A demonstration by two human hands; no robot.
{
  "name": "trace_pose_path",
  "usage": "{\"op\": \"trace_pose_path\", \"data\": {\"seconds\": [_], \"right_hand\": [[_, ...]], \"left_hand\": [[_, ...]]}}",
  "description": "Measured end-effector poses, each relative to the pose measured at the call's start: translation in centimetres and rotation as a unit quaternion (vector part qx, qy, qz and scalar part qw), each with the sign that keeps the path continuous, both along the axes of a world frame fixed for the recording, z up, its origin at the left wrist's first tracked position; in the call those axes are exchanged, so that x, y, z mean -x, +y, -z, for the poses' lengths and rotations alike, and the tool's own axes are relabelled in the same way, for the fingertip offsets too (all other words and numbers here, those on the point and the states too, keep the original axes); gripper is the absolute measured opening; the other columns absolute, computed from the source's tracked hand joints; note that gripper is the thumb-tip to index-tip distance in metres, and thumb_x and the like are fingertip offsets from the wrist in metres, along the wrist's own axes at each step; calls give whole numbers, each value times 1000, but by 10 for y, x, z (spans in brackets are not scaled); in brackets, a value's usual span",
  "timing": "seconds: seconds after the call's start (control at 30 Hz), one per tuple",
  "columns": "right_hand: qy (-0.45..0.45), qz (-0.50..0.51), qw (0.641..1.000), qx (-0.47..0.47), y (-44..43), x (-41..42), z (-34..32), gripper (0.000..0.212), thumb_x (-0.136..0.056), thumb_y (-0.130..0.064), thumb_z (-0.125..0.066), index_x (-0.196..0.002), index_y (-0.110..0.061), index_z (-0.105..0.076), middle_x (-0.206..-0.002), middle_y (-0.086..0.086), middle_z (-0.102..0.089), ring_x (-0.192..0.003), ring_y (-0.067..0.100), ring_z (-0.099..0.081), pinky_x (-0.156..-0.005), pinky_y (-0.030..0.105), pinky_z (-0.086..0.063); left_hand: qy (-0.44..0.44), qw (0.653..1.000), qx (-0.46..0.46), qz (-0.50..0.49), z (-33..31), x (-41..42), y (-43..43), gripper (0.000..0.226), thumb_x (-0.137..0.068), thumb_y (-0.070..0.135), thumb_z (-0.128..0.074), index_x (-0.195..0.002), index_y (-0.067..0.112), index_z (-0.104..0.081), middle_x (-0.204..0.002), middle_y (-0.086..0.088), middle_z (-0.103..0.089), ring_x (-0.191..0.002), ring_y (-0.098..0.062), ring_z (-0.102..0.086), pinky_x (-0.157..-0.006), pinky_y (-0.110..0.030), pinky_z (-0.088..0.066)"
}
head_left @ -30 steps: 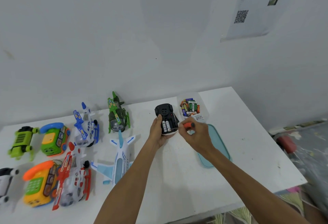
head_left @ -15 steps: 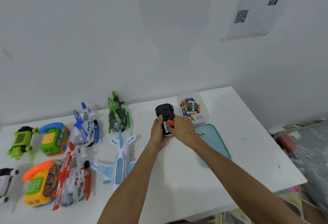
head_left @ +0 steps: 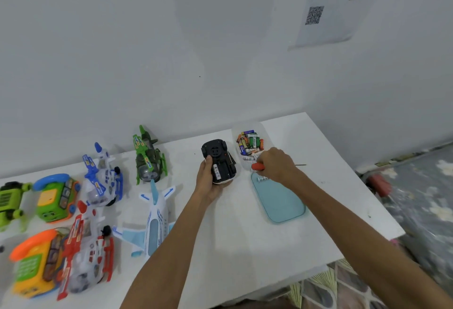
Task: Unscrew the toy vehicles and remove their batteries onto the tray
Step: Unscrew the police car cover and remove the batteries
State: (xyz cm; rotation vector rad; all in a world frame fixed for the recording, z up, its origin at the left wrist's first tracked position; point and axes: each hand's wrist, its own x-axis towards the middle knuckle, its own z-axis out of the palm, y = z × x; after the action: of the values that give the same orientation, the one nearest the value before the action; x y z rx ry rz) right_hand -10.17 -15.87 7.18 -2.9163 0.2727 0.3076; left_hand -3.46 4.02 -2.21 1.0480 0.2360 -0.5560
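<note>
My left hand (head_left: 208, 182) grips an upturned black toy car (head_left: 218, 155) just above the white table. Its battery bay is uncovered, and one white battery (head_left: 216, 172) shows inside. My right hand (head_left: 278, 164) is to the right of the car, over the far end of the teal tray (head_left: 282, 207). It grips an orange-handled screwdriver (head_left: 257, 166) with the metal tip pointing right. A white battery (head_left: 262, 179) sits at my fingertips at the tray's far end. I cannot tell whether my fingers hold it.
A clear tub of several loose batteries (head_left: 250, 141) stands behind the tray. On the left are a green helicopter (head_left: 148, 159), a blue plane (head_left: 103, 174), a white airliner (head_left: 153, 220), a red plane (head_left: 85, 250) and two toy phones. The table edge runs close on the right.
My right hand left the car's battery bay and moved right to the tray's far end, with the screwdriver. The bay showed two batteries before and shows one now. My left hand kept its hold.
</note>
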Motion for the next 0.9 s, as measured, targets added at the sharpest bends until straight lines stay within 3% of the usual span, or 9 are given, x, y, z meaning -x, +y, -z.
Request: {"op": "trace_pose_path", "data": {"seconds": [0.1,0.27,0.47,0.6,0.73,0.8,0.9], "right_hand": [[-4,-53,996,69,-9,7,10,41,-100,-47,-53,-101,-9,-68,-101,9,-64,-91,28,-66,-69,30,-40],[-16,-89,992,90,-9,13,28,20,-101,-28,-55,-94,-13,-66,-101,8,-68,-87,26,-65,-66,29,-38],[-27,-83,994,63,-9,12,21,21,-100,-25,-55,-98,-10,-68,-99,10,-66,-89,28,-64,-68,30,-38],[-151,-36,986,-67,-6,4,16,25,-97,-30,-59,-82,-11,-66,-79,3,-60,-68,22,-57,-62,30,-42],[-282,19,955,-91,14,0,-5,39,-99,-44,-53,-78,-12,-59,-78,-3,-56,-59,13,-51,-54,27,-42],[-287,66,930,-222,24,0,-17,48,-99,-49,-54,-73,-10,-57,-63,-4,-60,-51,6,-58,-50,21,-43],[-256,110,852,-443,39,2,-23,45,-96,-42,-65,-80,0,-64,-62,7,-70,-52,19,-70,-56,33,-58]], "left_hand": [[-4,1000,-3,3,1,0,1,46,-108,47,-42,-145,20,-49,-129,-12,-71,-98,-28,-76,-72,-46,-61],[-3,1000,-15,2,1,0,3,46,-108,47,-42,-144,20,-50,-127,-11,-71,-101,-28,-75,-77,-49,-61],[-2,1000,-20,1,2,0,2,44,-108,47,-42,-142,21,-51,-130,-12,-70,-105,-30,-73,-84,-52,-58],[3,1000,-9,4,-2,1,1,40,-109,44,-41,-139,20,-52,-120,-10,-75,-97,-28,-76,-85,-50,-57],[-9,1000,-5,9,-5,3,1,46,-108,45,-45,-144,16,-50,-127,-13,-71,-102,-29,-75,-82,-49,-60],[-15,1000,-10,7,-5,3,2,49,-106,45,-48,-145,15,-49,-130,-15,-69,-106,-31,-73,-81,-50,-60],[-20,1000,-14,11,-7,5,2,47,-106,43,-50,-143,13,-51,-128,-17,-70,-109,-33,-72,-81,-50,-60]]}}
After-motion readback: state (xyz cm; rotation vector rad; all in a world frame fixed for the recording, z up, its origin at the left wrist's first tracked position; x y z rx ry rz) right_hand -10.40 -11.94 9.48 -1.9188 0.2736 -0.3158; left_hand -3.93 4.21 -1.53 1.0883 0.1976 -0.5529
